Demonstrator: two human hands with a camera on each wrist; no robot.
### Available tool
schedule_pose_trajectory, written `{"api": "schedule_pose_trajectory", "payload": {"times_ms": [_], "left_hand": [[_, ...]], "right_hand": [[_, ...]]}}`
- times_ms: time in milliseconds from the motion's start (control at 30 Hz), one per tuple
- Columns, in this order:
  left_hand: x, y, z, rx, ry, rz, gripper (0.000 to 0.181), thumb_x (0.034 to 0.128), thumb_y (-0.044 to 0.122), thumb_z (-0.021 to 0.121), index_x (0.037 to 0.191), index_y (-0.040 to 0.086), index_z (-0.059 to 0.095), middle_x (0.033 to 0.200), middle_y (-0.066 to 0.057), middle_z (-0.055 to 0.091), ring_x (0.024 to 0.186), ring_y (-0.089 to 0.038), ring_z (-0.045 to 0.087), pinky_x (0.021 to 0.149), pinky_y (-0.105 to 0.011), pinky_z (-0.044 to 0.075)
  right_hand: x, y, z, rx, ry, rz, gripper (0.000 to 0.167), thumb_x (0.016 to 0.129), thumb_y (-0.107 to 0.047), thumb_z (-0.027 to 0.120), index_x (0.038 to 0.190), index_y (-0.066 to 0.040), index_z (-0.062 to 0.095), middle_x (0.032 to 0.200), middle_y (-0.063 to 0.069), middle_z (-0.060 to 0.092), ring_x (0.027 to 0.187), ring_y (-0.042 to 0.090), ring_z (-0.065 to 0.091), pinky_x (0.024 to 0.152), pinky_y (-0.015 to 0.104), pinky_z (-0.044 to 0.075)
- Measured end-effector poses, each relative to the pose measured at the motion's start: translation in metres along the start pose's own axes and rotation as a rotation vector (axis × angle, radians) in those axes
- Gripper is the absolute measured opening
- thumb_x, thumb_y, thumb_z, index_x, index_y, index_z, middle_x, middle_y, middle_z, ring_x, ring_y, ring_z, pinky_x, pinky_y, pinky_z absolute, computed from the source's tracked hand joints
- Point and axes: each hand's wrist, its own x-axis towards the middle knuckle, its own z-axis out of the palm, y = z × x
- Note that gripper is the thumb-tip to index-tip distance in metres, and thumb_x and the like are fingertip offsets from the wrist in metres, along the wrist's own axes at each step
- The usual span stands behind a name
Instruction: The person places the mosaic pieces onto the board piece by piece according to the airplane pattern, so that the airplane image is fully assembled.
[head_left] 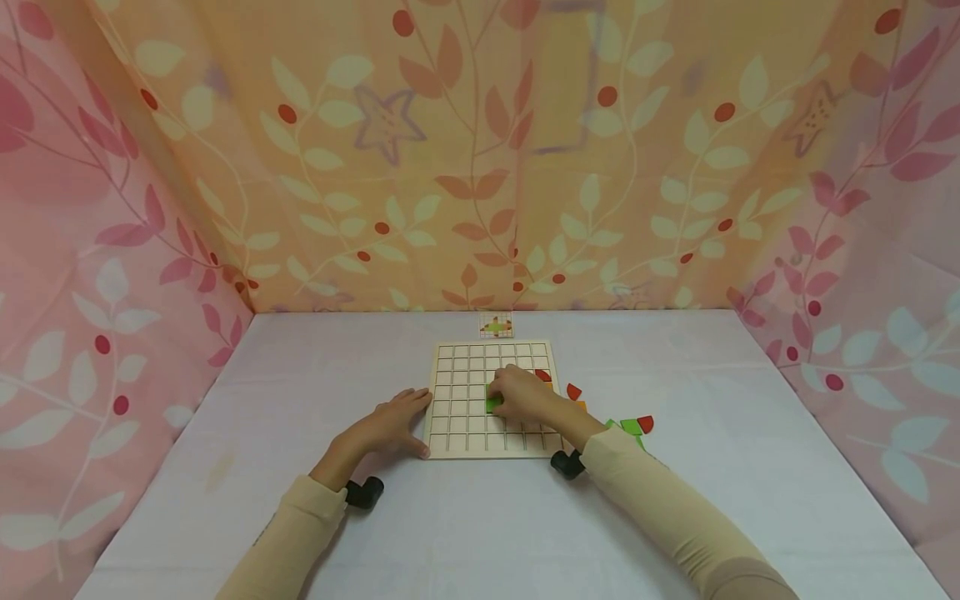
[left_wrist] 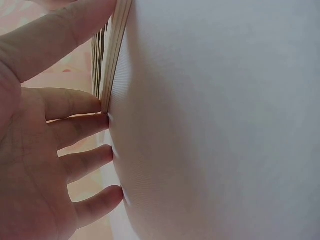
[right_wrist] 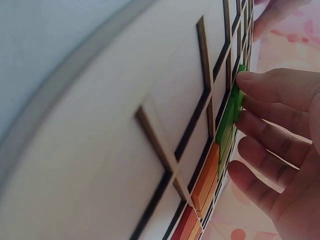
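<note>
A pale wooden board (head_left: 453, 364) with a grid of grooves lies flat on the table. Along its left edge my left hand (head_left: 393, 422) rests with fingers spread, thumb by the near corner; in the left wrist view, some fingertips touch the board's side. Over the middle of the grid, the thumb and fingers of my right hand (head_left: 527, 394) pinch a green tile (head_left: 492, 402). The right wrist view shows green tiles (right_wrist: 226, 127) in a row with an orange tile (right_wrist: 206, 175) and a red tile (right_wrist: 185, 223). My hand partly hides these pieces in the head view.
Right of the board lie loose pieces: a red one (head_left: 573, 391), a green one (head_left: 630, 427), another red one (head_left: 646, 424) and more, partly behind the forearm. A small patterned card (head_left: 496, 325) lies beyond the board. Floral cloth (head_left: 480, 167) walls surround the white table (head_left: 300, 358).
</note>
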Motion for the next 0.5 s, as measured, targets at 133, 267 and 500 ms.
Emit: {"api": "schedule_pose_trajectory", "payload": {"times_ms": [133, 267, 500], "left_hand": [[-0.0002, 0.0009, -0.0004, -0.006, 0.001, -0.002, 0.098, 0.0722, 0.029, 0.085, 0.15, 0.002, 0.034, 0.16, -0.014, 0.029, 0.15, -0.038, 0.019, 0.115, -0.063, 0.021], [-0.0003, 0.0012, -0.0007, -0.003, -0.001, -0.004, 0.098, 0.0724, 0.029, 0.085, 0.151, 0.002, 0.033, 0.16, -0.015, 0.029, 0.149, -0.039, 0.019, 0.115, -0.064, 0.021], [-0.0004, 0.0006, -0.0006, -0.005, -0.007, -0.004, 0.097, 0.0736, 0.03, 0.084, 0.151, 0.003, 0.032, 0.16, -0.014, 0.028, 0.15, -0.038, 0.017, 0.116, -0.063, 0.02]], "right_hand": [[0.0006, 0.0012, 0.0005, 0.008, -0.001, -0.011, 0.017, 0.082, -0.015, 0.077, 0.098, -0.009, 0.078, 0.088, 0.002, 0.064, 0.082, 0.014, 0.052, 0.068, 0.023, 0.044], [0.0002, 0.0017, 0.0011, 0.006, 0.0, -0.017, 0.019, 0.082, -0.015, 0.077, 0.1, -0.009, 0.078, 0.088, 0.002, 0.064, 0.08, 0.013, 0.05, 0.066, 0.022, 0.041], [-0.0022, 0.0014, -0.0009, 0.022, -0.005, -0.009, 0.019, 0.083, -0.017, 0.076, 0.101, -0.01, 0.078, 0.089, 0.002, 0.064, 0.082, 0.014, 0.051, 0.069, 0.025, 0.044]]}}
